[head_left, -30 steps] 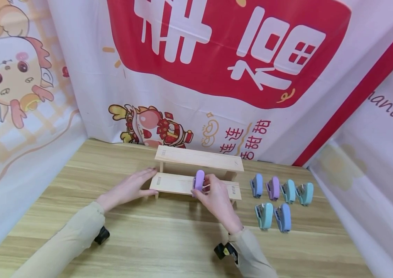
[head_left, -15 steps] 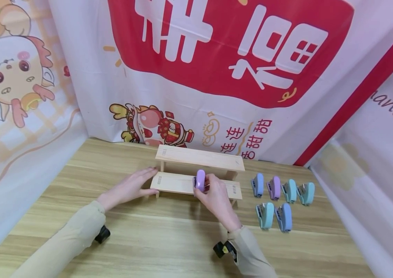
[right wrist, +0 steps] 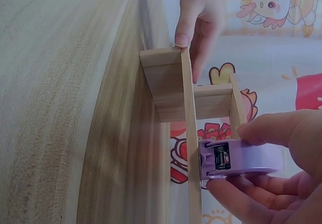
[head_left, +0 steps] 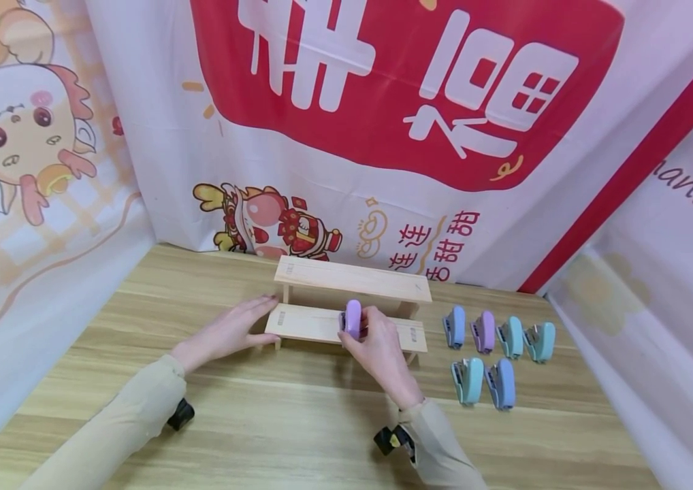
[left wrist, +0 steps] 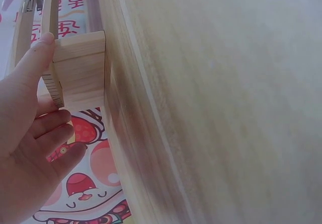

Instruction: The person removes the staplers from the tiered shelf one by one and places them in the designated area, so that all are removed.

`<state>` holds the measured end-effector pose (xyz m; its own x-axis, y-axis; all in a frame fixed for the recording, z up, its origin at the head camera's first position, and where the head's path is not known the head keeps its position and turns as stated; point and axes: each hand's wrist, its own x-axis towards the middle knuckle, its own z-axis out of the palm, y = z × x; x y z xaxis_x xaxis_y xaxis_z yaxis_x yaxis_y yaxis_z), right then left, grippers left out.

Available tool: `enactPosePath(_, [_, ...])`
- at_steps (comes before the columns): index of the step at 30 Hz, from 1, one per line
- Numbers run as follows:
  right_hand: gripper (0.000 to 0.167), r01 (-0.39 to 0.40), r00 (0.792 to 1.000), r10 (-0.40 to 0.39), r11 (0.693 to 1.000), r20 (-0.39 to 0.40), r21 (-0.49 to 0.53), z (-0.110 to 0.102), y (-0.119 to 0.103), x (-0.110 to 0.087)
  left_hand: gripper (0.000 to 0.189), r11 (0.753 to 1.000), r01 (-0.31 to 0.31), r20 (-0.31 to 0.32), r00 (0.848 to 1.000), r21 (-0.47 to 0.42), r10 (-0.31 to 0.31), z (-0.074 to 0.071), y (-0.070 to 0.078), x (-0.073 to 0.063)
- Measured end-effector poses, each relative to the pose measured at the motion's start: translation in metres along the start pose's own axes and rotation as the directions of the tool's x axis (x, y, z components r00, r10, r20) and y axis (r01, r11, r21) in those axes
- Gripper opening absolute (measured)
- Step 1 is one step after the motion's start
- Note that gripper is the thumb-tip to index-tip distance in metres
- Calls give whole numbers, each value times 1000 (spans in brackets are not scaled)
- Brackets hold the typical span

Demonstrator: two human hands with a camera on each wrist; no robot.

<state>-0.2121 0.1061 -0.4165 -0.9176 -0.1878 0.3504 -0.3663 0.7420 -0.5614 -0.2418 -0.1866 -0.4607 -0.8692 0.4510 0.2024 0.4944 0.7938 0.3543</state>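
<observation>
A two-tier wooden stand (head_left: 316, 323) stands on the table near the back curtain. My left hand (head_left: 233, 330) holds the left end of its lower shelf, thumb on the front corner and fingers behind; the left wrist view shows this hand (left wrist: 30, 118) with its lower fingers loosely bent. Around the middle of the same shelf, my right hand (head_left: 380, 344) pinches a small purple stapler (head_left: 352, 318) between thumb and fingers. In the right wrist view, the stapler (right wrist: 241, 157) is upright, one end against the lower shelf board (right wrist: 190, 128). The right fingers partly hide it.
Several small staplers sit right of the stand: a back row with a blue one (head_left: 455, 327), a purple one (head_left: 482, 332) and two teal ones (head_left: 510, 337), and a front pair, teal (head_left: 468, 381) and blue (head_left: 501, 384). Printed curtains (head_left: 156, 136) enclose the wooden table (head_left: 273, 429).
My right wrist has shifted very slightly left, while the purple stapler stays at nearly the same spot on the lower shelf. The left hand keeps its place on the stand.
</observation>
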Motion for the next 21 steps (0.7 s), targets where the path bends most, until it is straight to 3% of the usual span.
enactPosePath(12, [31,-70,998,70,997,7,-14,-3,5,-2,81,1000,0,0,1000,-4,0,1,1,0])
enactPosePath(21, [31,-69,997,67,997,-38,-32,-17,13,-4,81,1000,-1,-6,1000,0,1,1,0,0])
